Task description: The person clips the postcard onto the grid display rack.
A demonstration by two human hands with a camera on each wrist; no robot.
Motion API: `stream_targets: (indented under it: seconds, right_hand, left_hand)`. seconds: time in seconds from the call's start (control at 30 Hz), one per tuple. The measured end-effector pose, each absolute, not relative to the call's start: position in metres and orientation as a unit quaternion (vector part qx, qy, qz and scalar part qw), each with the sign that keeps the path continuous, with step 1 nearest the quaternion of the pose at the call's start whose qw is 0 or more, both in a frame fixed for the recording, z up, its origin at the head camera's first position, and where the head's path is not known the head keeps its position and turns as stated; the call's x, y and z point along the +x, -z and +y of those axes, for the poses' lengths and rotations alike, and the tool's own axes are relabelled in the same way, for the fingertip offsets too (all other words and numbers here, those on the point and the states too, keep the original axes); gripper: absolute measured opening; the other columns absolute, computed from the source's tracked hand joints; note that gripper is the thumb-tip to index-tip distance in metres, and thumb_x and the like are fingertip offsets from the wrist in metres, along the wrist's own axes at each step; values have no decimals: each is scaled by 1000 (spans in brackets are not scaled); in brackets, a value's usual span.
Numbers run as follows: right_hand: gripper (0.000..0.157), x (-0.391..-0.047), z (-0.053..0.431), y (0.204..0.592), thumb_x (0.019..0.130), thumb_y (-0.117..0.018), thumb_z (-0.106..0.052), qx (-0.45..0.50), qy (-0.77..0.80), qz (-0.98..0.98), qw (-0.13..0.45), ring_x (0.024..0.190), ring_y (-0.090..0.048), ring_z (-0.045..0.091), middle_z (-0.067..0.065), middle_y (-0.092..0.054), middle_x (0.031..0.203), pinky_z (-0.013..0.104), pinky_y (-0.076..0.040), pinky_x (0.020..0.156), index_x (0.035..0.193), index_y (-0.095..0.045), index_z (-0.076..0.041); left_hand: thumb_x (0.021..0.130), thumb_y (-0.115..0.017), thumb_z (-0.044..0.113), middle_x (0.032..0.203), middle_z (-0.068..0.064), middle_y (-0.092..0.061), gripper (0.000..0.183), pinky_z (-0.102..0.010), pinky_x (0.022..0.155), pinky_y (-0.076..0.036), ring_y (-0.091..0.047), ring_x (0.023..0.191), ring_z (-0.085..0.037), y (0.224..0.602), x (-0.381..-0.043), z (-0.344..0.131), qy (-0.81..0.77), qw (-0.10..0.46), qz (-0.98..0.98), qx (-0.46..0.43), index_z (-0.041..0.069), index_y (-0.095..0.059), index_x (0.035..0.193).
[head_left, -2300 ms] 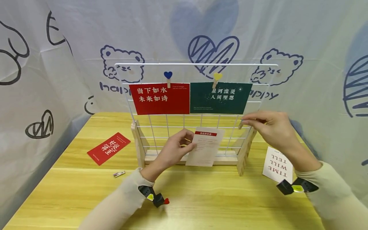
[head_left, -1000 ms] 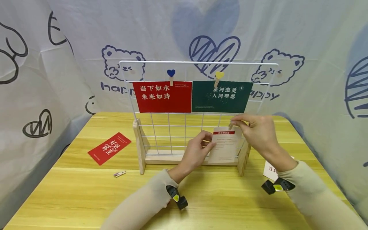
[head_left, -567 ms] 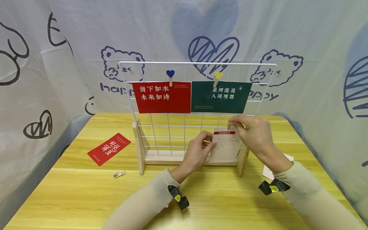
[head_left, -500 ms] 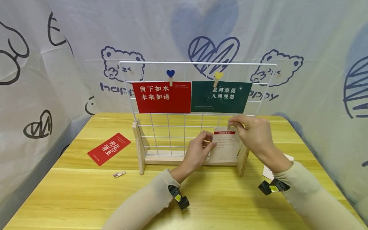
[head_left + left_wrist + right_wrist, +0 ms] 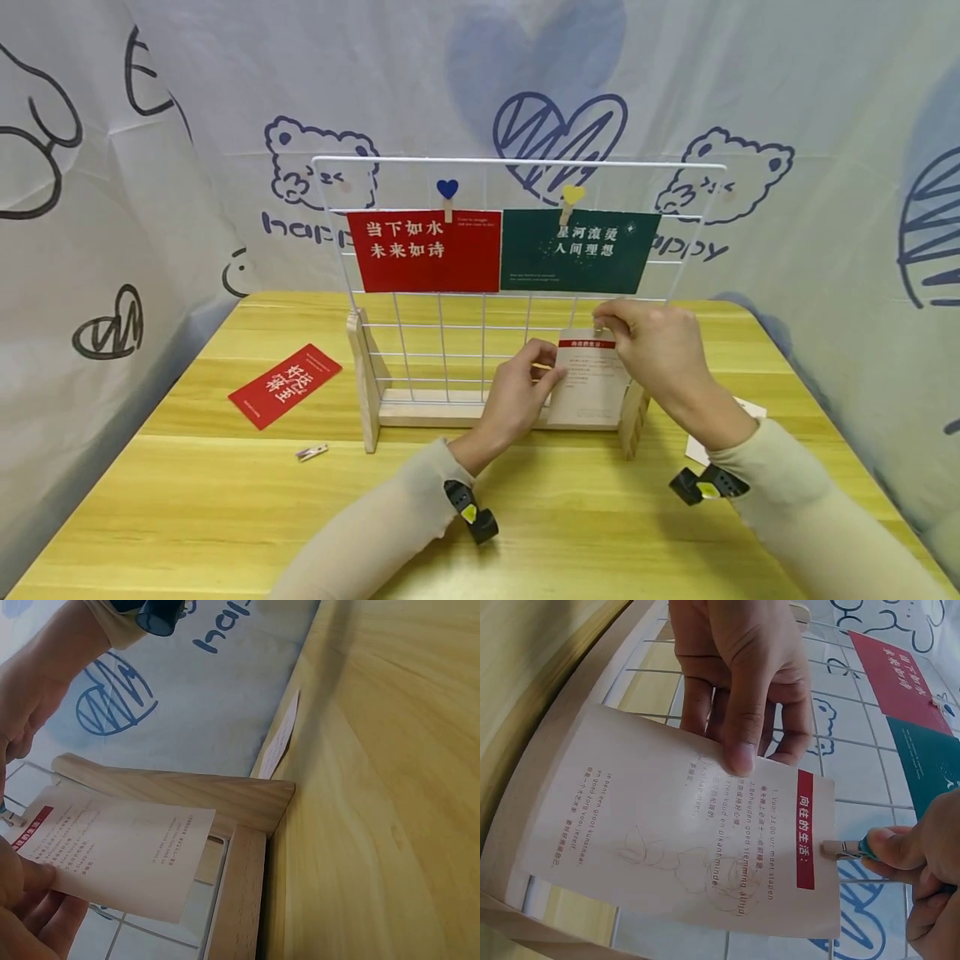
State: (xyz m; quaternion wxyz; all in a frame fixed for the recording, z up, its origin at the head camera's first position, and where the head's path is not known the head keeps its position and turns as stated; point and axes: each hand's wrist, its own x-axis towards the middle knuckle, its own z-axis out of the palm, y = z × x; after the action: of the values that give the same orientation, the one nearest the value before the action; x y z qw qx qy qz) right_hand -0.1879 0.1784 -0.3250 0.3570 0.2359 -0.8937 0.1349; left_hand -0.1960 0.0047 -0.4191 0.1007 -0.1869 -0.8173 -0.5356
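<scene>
Printed curtains [image 5: 405, 83] flank the table [image 5: 585, 542], booth-like.

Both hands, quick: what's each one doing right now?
Left hand: holding the pale card by its side edge.
Right hand: pinching a clip at the card's top edge.

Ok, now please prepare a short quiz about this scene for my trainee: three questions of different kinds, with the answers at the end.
1. True or false: the right hand pinches a wooden clip at the top edge of the white card that the left hand holds.
2. Choose one: what colour is the heart clip on the green card?
A) blue
B) yellow
C) red
3. Short answer: which small thing lies on the table, left of the rack, near the flat red card?

Key: 1. True. 2. B, yellow. 3. A loose clip.
</scene>
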Motion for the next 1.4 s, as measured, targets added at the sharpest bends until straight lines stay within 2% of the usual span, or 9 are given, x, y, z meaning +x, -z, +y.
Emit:
stream_targets:
  seconds: [0.23, 0.33, 0.43, 0.67, 0.87, 1.2, 1.4]
  right_hand:
    - [6, -184, 179, 318, 88, -71, -4, 232, -97, -913, 322, 56, -63, 24, 8, -73, 81, 38, -49, 49, 92, -75, -5]
    - [6, -184, 178, 316, 88, -71, -4, 238, -86, -916, 310, 54, -59, 22, 8, -73, 81, 35, -47, 47, 93, -75, -4]
    - [7, -184, 179, 316, 89, -71, -5, 243, -78, -916, 309, 56, -62, 22, 9, -73, 83, 35, -48, 48, 95, -75, -4]
    - [7, -184, 182, 322, 89, -70, -4, 271, -63, -893, 354, 62, -68, 26, 8, -73, 83, 36, -48, 45, 94, -75, -5]
    - [10, -183, 185, 325, 83, -70, 6, 311, -43, -859, 404, 69, -69, 28, 10, -71, 87, 39, -55, 53, 90, -74, -1]
    - [13, -183, 187, 324, 83, -76, 0, 322, -41, -860, 395, 72, -69, 27, 9, -69, 90, 39, -55, 53, 95, -74, -2]
    - [13, -182, 192, 325, 84, -75, -5, 323, -77, -859, 390, 76, -69, 26, 9, -70, 93, 40, -56, 58, 97, -74, -3]
  left_hand:
    - [95, -65, 14, 106, -4, -67, 17, -20, 77, -54, -66, 89, -12, 423, -198, 7, 493, 159, -828, -214, 10, -61, 112]
    - [95, -65, 15, 106, -4, -68, 17, -20, 77, -54, -66, 89, -11, 423, -197, 7, 482, 171, -832, -216, 10, -61, 110]
    - [95, -66, 16, 105, -3, -68, 16, -20, 75, -54, -66, 88, -10, 423, -196, 6, 465, 174, -842, -211, 11, -61, 110]
    - [95, -67, 21, 103, -2, -71, 20, -20, 74, -54, -66, 86, -9, 420, -194, 3, 407, 186, -868, -217, 13, -59, 111]
    - [95, -66, 25, 100, -1, -72, 20, -19, 70, -54, -66, 80, -9, 417, -193, -1, 353, 200, -885, -228, 14, -59, 110]
    - [97, -64, 24, 97, -3, -74, 19, -20, 69, -55, -70, 82, -9, 416, -193, -3, 311, 199, -895, -250, 13, -56, 110]
    - [97, -64, 24, 94, -2, -73, 19, -17, 63, -54, -68, 76, -7, 418, -192, -7, 292, 195, -901, -254, 12, -56, 109]
